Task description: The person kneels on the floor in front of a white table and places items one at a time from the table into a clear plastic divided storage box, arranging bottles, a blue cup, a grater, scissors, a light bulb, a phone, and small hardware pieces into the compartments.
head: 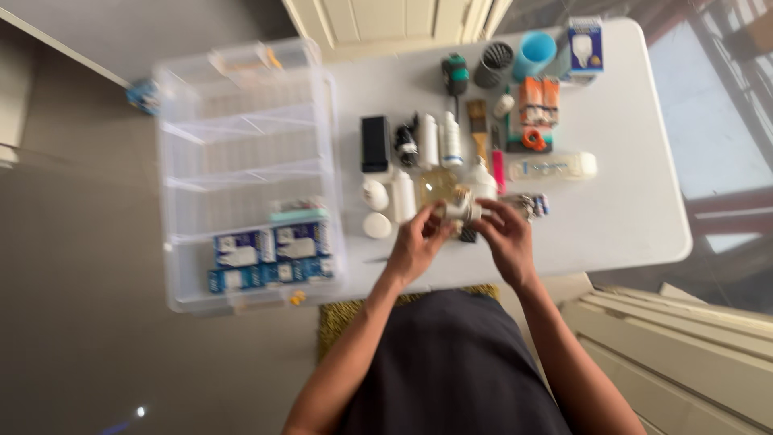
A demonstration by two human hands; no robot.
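Grey floor spreads under a white folding table [628, 201], seen from straight above, with pale panelled doors beyond its far edge and cream slatted panels at the lower right. A yellowish mat [338, 318] lies on the floor at the near edge of the table.

On the left end of the table sits a big clear plastic box [250, 173] with dividers; blue and white cartons [270, 256] fill its near compartment. The middle of the table holds a blurred spread of small goods: a black block [374, 143], white bottles [439, 141], a brush [477, 129], an orange and teal pack [535, 117], a light blue cup [534, 55] and a bulb carton [584, 44].

Near the front edge, the left hand [419, 246] and right hand [506, 238] meet, fingers of both curled around a small white fitting [463, 209] held just above the tabletop. A yellowish round object [437, 185] lies just behind it; the blur hides what it is.
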